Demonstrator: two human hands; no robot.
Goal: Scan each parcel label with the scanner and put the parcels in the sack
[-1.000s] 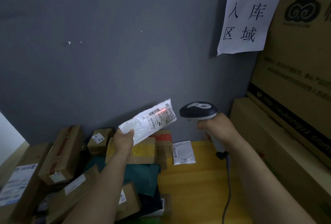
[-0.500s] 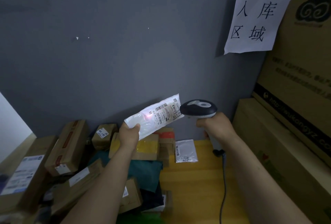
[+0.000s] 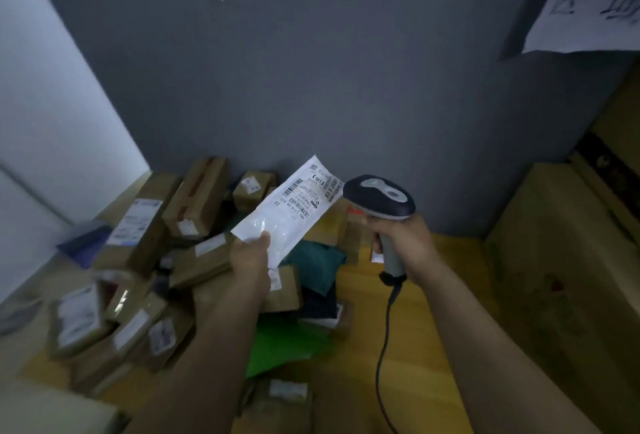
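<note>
Currently held: one white mailer parcel (image 3: 284, 215), its lower end pinched by my left hand (image 3: 251, 262), fingers hidden behind it. The label (image 3: 308, 192) faces me, its small print blurred. My right hand (image 3: 403, 243) is wrapped round the handle of the barcode scanner (image 3: 379, 196), whose head sits just beside the label's far end. The cable (image 3: 384, 347) runs off-frame below. Cardboard parcels (image 3: 197, 191) are heaped beneath my left hand, labels unreadable.

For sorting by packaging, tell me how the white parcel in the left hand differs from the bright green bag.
The white parcel is held up by the left hand; the green bag lies in the pile. The white parcel shows a printed label; the green bag shows none. Both look like soft plastic mailers.
</note>
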